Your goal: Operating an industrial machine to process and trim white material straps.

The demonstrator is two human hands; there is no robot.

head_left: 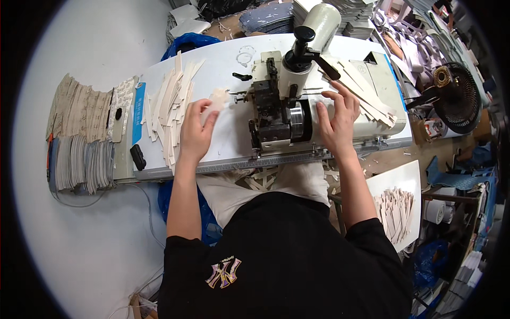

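Note:
My left hand (195, 132) rests on the white machine table (223, 69) and pinches a small pale cut piece (216, 101) between thumb and fingers, just left of the machine head (279, 106). A loose heap of long cream strips (169, 109) lies directly left of that hand. My right hand (338, 119) lies flat with spread fingers on the right side of the machine body, touching the lower end of another pile of cream strips (364, 90). It holds nothing.
Stacks of printed and grey cut pieces (82, 141) sit on the table's left end. A small black fan (456, 95) stands at the right. A white board with more strips (396, 212) is at my right knee. Clutter fills the back and right.

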